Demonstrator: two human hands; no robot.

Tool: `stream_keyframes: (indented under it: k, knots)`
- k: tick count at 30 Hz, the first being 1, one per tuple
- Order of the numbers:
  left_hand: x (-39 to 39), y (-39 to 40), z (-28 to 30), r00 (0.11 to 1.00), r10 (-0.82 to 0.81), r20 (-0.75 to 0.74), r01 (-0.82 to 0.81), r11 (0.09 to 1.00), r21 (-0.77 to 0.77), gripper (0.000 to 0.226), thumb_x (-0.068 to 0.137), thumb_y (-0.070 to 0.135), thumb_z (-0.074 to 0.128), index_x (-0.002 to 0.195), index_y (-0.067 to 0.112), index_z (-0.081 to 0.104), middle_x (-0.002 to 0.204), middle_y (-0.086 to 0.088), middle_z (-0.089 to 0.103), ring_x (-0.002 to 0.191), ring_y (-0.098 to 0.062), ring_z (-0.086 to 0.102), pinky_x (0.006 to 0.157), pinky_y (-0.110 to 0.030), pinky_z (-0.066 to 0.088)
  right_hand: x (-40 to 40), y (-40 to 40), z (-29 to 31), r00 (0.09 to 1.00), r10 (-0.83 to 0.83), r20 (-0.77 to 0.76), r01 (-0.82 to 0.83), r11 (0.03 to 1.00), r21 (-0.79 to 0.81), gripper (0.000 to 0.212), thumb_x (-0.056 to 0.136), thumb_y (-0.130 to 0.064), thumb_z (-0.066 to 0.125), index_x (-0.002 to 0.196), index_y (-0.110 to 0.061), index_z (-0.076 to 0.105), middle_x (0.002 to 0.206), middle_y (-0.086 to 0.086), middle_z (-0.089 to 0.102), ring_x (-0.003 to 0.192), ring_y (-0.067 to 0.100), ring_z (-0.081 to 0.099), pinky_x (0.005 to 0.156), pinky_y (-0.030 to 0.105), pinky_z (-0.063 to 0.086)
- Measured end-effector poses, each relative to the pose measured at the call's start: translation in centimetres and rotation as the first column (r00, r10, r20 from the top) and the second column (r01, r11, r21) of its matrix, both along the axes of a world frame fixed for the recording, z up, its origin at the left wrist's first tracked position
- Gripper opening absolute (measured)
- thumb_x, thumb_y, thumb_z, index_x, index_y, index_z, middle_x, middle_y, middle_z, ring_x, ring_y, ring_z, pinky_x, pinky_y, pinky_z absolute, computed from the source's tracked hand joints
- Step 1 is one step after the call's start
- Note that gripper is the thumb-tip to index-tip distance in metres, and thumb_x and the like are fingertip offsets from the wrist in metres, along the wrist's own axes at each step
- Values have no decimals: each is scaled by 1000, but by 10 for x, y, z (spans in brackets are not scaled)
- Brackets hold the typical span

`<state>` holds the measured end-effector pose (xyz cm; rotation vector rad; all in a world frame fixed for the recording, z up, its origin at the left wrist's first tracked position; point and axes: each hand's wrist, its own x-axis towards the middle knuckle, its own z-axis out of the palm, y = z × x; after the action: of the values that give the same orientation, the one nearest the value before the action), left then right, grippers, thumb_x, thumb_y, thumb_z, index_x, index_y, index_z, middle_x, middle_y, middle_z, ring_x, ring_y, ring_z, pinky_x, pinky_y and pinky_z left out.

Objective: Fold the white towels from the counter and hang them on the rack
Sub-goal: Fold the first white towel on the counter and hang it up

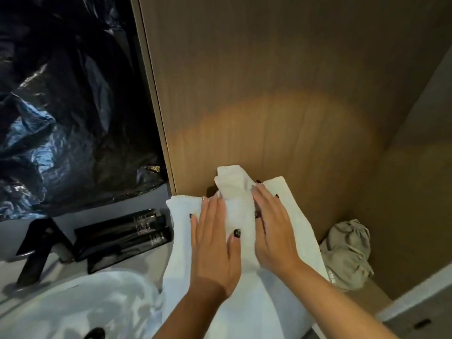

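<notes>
- Head view: a white towel (276,241) lay spread on the counter (369,297) at the frame's centre, running from 6 o'clock up toward the wooden wall panel (269,81) at 12 o'clock.
- A narrower folded strip (236,192) of white cloth rose along the towel's midline, its bunched upper end touching the base of the panel; whether it was part of the same towel or a second one could not be told.
- The left hand (215,243) lay flat on the towel at the strip's 9 o'clock side, fingers straight and close together, thumb resting on the strip.
- The right hand (274,228) lay flat at the strip's 3 o'clock side, fingers straight and pressed against the cloth; neither hand gripped anything.
- A crumpled grey cloth (347,253) sat at 3 o'clock of the towel, just beside its edge.
- Black tubes (127,231) lay side by side at 9 o'clock, near the towel's left border.
- A black faucet (39,245) stood further out at 9 o'clock, above a white basin (73,304) at 7 o'clock.
- Dark plastic sheeting (68,99) filled the 10 o'clock region.
</notes>
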<state>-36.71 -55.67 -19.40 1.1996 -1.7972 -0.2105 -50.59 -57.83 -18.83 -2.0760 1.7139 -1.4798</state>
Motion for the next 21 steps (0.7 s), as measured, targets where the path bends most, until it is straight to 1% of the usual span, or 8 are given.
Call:
stream_keyframes:
  k: [3,6,10,12,14,16,18,21]
  knots:
    - [5,-33,-21,998,21,63,-21,1000,-5,62,99,30,30,157,26,8,162,10,14,152,-11,9,122,-40,7,-15,-19,-7,964,67,-258,-47,995,83,52,102,-32,28,153,-23,26,158,-9,24,147,6,19,121,43,20]
    - [16,-57,-37,1000,5,-28,-5,1000,23,59,100,33,29,155,37,9,159,25,9,150,-6,14,122,-35,14,-35,-39,-13,924,149,-353,-53,962,266,65,98,-52,15,156,-24,15,161,-13,9,149,3,1,123,38,9]
    - [11,-64,-46,998,7,-64,-6,1000,22,56,101,31,28,155,25,15,159,18,16,149,-12,19,121,-31,17,-43,-55,-21,964,192,-183,-95,896,434,84,89,-75,10,157,-27,5,162,-17,0,148,-1,-8,120,26,1]
    - [10,-63,-46,993,10,-116,0,997,77,55,101,33,29,155,26,17,159,10,24,148,-16,24,120,-36,22,-52,-60,-26,989,145,38,-141,813,565,83,89,-75,19,157,-29,5,161,-20,0,147,-4,-6,116,21,-3]
    - [12,-60,-45,987,7,-162,14,991,130,54,101,36,30,154,31,17,158,11,28,145,-12,28,118,-35,25,-64,-63,-32,982,119,150,-188,751,633,81,90,-73,23,156,-31,4,162,-19,0,147,-4,-5,115,19,-5]
    - [15,-58,-45,987,27,-156,1,985,173,55,101,42,29,154,34,14,157,16,26,145,-6,26,118,-33,24,-70,-63,-32,982,135,133,-189,738,648,83,88,-77,22,156,-33,3,162,-19,-1,148,-1,-5,118,22,-5]
    - [19,-53,-49,985,86,-152,-47,969,244,61,101,50,26,156,29,13,161,15,21,147,-4,20,121,-34,20,-66,-58,-25,989,121,88,-149,758,635,76,96,-65,26,157,-27,2,162,-15,1,149,3,-3,122,28,-2]
    - [26,-26,-58,962,182,-205,-106,936,336,71,97,59,26,158,25,10,161,20,12,148,2,11,122,-32,15,-58,-28,-17,996,68,50,-83,895,439,69,101,-50,28,157,-15,8,164,-2,8,150,8,4,123,37,6]
